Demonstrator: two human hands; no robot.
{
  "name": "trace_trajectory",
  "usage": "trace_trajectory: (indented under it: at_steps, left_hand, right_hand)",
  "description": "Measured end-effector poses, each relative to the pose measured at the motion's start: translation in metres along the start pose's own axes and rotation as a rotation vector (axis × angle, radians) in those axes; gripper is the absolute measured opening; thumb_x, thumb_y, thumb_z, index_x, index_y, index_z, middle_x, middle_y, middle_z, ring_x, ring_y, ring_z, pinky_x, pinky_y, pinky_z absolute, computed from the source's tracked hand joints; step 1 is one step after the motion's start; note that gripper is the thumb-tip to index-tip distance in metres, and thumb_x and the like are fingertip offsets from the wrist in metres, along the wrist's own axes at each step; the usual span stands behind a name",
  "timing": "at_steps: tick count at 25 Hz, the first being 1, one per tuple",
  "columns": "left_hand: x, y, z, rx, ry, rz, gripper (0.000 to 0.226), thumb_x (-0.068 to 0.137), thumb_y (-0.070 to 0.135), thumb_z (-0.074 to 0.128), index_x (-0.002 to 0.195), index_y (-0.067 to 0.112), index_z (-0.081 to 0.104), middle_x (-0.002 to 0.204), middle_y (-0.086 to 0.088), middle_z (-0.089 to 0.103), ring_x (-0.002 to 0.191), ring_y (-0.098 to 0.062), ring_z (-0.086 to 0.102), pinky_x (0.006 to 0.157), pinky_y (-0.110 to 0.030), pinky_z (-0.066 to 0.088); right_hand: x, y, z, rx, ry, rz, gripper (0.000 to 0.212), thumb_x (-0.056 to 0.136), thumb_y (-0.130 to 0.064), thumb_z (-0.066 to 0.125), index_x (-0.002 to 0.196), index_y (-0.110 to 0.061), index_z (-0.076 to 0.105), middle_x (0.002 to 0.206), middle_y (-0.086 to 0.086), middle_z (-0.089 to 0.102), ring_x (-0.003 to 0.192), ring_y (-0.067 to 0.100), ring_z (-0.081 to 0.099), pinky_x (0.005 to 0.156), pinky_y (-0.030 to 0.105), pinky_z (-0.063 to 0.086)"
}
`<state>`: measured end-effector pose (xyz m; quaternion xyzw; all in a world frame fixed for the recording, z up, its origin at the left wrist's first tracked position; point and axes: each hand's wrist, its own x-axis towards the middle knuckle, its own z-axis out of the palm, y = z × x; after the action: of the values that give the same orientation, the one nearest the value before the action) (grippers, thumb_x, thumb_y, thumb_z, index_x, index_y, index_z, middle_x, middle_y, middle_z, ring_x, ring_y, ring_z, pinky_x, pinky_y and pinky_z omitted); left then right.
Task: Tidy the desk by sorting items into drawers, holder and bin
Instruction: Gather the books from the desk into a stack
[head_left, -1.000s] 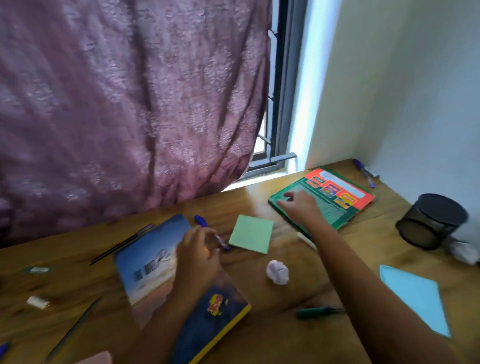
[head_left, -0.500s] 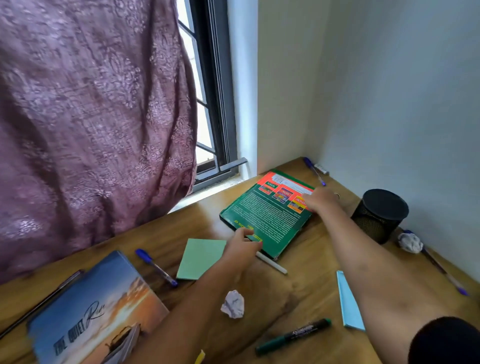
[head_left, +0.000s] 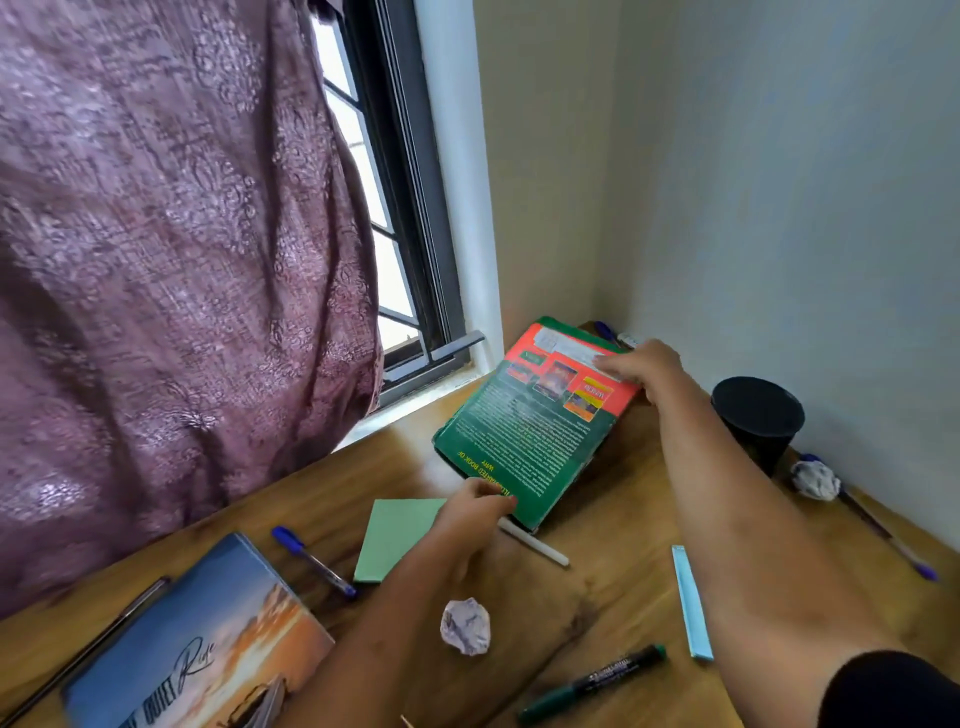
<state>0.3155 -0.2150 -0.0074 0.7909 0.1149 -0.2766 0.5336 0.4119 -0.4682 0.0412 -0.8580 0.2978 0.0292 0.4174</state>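
A green and red book (head_left: 530, 431) is tilted up off the wooden desk (head_left: 613, 525), its far end raised. My right hand (head_left: 636, 366) grips its far right corner. My left hand (head_left: 475, 512) grips its near edge. A black mesh holder (head_left: 756, 415) stands to the right of the book. On the desk lie a green paper pad (head_left: 397, 535), a white stick (head_left: 535, 543), a crumpled paper ball (head_left: 465, 625), a green marker (head_left: 592, 683), a blue pen (head_left: 311, 561) and a pale blue paper (head_left: 691, 600).
A sunset-cover book (head_left: 197, 654) lies at the near left beside a dark pen (head_left: 88, 652). A second paper ball (head_left: 815, 479) and a purple pen (head_left: 888, 538) lie by the right wall. A purple curtain (head_left: 171, 260) and a window (head_left: 395, 218) close the far side.
Both hands have lifted the green book's far end off the desk. A second ago my left hand was on the sunset-cover book, then it moved to the green book's near edge.
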Motion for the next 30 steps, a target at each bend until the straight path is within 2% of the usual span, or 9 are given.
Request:
trace_trajectory:
  at_steps: [3, 7, 10, 12, 14, 16, 19, 24, 30]
  left_hand:
    - [-0.026, 0.028, 0.002, -0.066, -0.088, 0.053, 0.034, 0.096, 0.039, 0.048, 0.118, 0.012, 0.052, 0.119, -0.011, 0.059, 0.102, -0.026, 0.056, 0.077, -0.030, 0.046]
    - [-0.066, 0.055, -0.050, -0.703, -0.209, 0.179, 0.077, 0.081, 0.079, 0.024, 0.119, 0.019, 0.055, 0.092, -0.012, 0.067, 0.081, -0.027, 0.063, 0.067, -0.030, 0.048]
    - [-0.107, 0.024, -0.112, -1.066, -0.357, 0.371, 0.103, 0.067, 0.086, 0.030, 0.122, 0.003, 0.059, 0.120, -0.024, 0.062, 0.112, -0.039, 0.058, 0.098, -0.048, 0.044]
    - [-0.143, -0.011, -0.135, -1.112, -0.261, 0.411, 0.082, 0.072, 0.072, 0.049, 0.111, 0.003, 0.067, 0.109, -0.022, 0.068, 0.098, -0.036, 0.066, 0.084, -0.050, 0.053]
    - [-0.181, -0.049, -0.146, -1.131, -0.017, 0.428, 0.063, 0.038, 0.043, 0.084, 0.088, 0.005, 0.073, 0.082, -0.016, 0.072, 0.069, -0.030, 0.071, 0.058, -0.040, 0.058]
    - [-0.210, -0.084, -0.154, -1.137, 0.103, 0.347, 0.077, 0.013, 0.017, 0.088, 0.087, 0.002, 0.071, 0.078, -0.017, 0.071, 0.064, -0.030, 0.070, 0.052, -0.038, 0.058]
    - [-0.230, -0.133, -0.150, -1.081, 0.235, 0.195, 0.087, 0.039, 0.009, 0.076, 0.122, 0.002, 0.052, 0.101, -0.023, 0.066, 0.080, -0.037, 0.069, 0.058, -0.041, 0.059]
    - [-0.230, -0.172, -0.121, -1.296, 0.443, 0.085, 0.047, 0.061, 0.002, 0.043, 0.106, 0.008, 0.052, 0.092, -0.019, 0.063, 0.085, -0.036, 0.061, 0.062, -0.041, 0.057]
    - [-0.228, -0.196, -0.128, -0.924, 0.610, -0.088, 0.039, 0.076, -0.005, 0.042, 0.112, 0.007, 0.052, 0.098, -0.016, 0.064, 0.083, -0.030, 0.062, 0.060, -0.033, 0.051]
  right_hand:
    - [-0.038, -0.031, -0.013, 0.186, 0.029, -0.184, 0.054, 0.074, -0.025, 0.080, 0.120, -0.005, 0.058, 0.116, 0.008, 0.064, 0.105, 0.030, 0.063, 0.087, 0.035, 0.052]
    - [-0.157, -0.069, 0.004, 0.177, 0.196, -0.803, 0.021, 0.078, -0.021, 0.070, 0.095, -0.013, 0.062, 0.090, 0.001, 0.062, 0.082, 0.017, 0.057, 0.070, 0.026, 0.042]
    - [-0.245, -0.059, 0.032, 0.125, -0.001, -1.286, 0.012, 0.076, -0.015, 0.066, 0.084, -0.016, 0.058, 0.085, -0.013, 0.048, 0.072, 0.000, 0.042, 0.063, 0.006, 0.034]
    - [-0.276, -0.040, 0.050, 0.170, -0.148, -1.413, 0.013, 0.075, -0.010, 0.066, 0.085, -0.015, 0.059, 0.087, -0.018, 0.044, 0.075, -0.004, 0.043, 0.065, 0.004, 0.033]
    - [-0.291, -0.022, 0.070, 0.255, -0.338, -1.355, 0.022, 0.071, -0.013, 0.067, 0.087, -0.025, 0.057, 0.096, -0.022, 0.047, 0.090, -0.008, 0.051, 0.074, 0.002, 0.037]
    - [-0.292, -0.008, 0.094, 0.217, -0.594, -1.168, 0.047, 0.066, -0.026, 0.078, 0.103, -0.039, 0.052, 0.122, -0.019, 0.041, 0.112, 0.000, 0.048, 0.085, 0.005, 0.043]
    - [-0.295, 0.000, 0.134, 0.198, -0.821, -0.958, 0.090, 0.054, -0.046, 0.088, 0.128, -0.051, 0.038, 0.139, -0.013, 0.035, 0.122, 0.005, 0.046, 0.096, 0.022, 0.048]
    - [-0.308, -0.005, 0.185, 0.301, -0.876, -0.653, 0.068, 0.071, -0.020, 0.081, 0.129, -0.027, 0.046, 0.116, 0.000, 0.063, 0.100, 0.010, 0.063, 0.083, 0.031, 0.057]
    - [-0.307, 0.025, 0.215, 0.068, -0.777, -0.590, 0.082, 0.070, -0.033, 0.082, 0.139, -0.022, 0.039, 0.123, 0.000, 0.059, 0.105, 0.017, 0.060, 0.090, 0.040, 0.054]
